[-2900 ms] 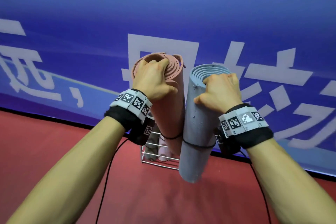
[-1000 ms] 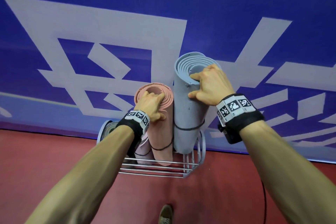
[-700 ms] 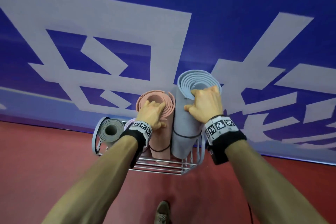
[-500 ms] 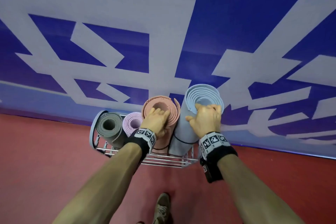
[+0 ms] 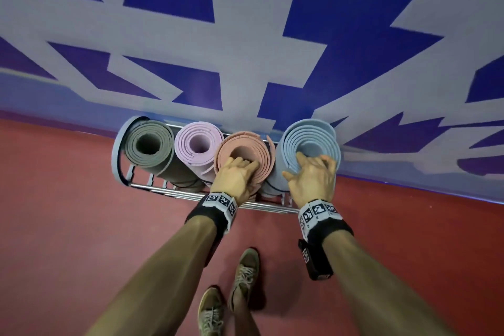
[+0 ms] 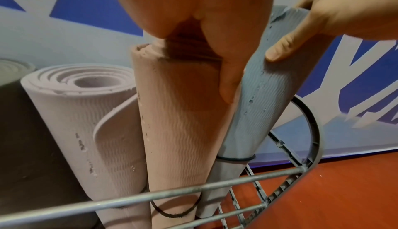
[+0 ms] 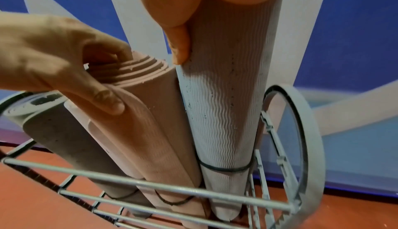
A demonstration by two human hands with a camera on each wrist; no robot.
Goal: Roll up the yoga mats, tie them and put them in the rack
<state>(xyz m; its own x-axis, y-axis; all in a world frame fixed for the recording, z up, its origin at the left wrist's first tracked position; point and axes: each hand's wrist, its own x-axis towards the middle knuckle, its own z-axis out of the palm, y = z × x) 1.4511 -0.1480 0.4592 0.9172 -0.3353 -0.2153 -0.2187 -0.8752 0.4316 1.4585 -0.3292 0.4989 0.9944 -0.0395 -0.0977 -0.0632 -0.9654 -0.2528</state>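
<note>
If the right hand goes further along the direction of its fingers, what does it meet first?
The right hand already grips the top of the blue mat, with fingers hooked over the rolled end. Going straight on, it would press into that roll; the banner wall seems to stand behind.

Red floor (image 5: pixel 81 226); blue banner (image 5: pixel 341 8) with large pale-grey characters along wall behind.

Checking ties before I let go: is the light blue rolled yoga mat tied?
Tied: a thin dark band circles the light blue rolled yoga mat near its lower end.

A wire rack (image 5: pixel 152 186) on the red floor (image 5: pixel 68 240) holds four upright rolled mats (image 5: pixel 148 144).
</note>
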